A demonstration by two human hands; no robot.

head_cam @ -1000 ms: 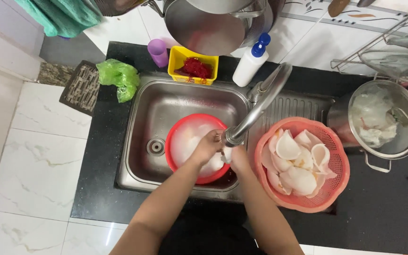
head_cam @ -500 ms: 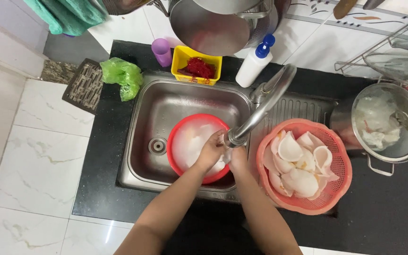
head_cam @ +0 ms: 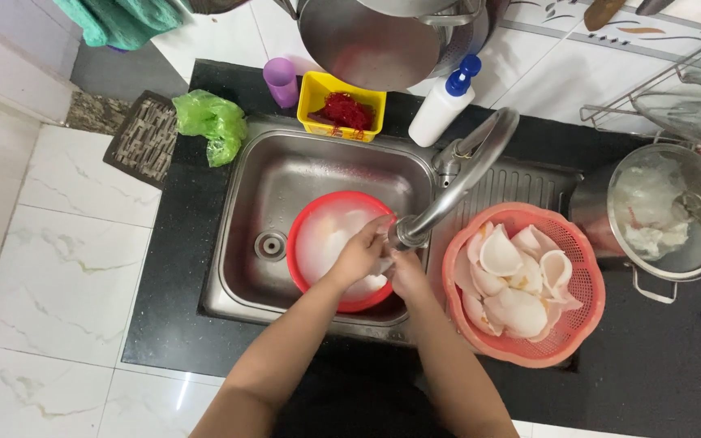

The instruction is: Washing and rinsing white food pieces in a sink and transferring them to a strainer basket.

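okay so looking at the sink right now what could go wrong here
Both hands, the left hand and the right hand, crowd under the curved steel tap spout over the round red plastic bowl; knuckles might knock it. The heaped orange plastic basket of white pieces sits close to the counter's front edge and could tip.

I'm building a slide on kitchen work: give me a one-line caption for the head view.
Both hands, left hand and right hand, meet under the faucet over a red bowl in the sink.
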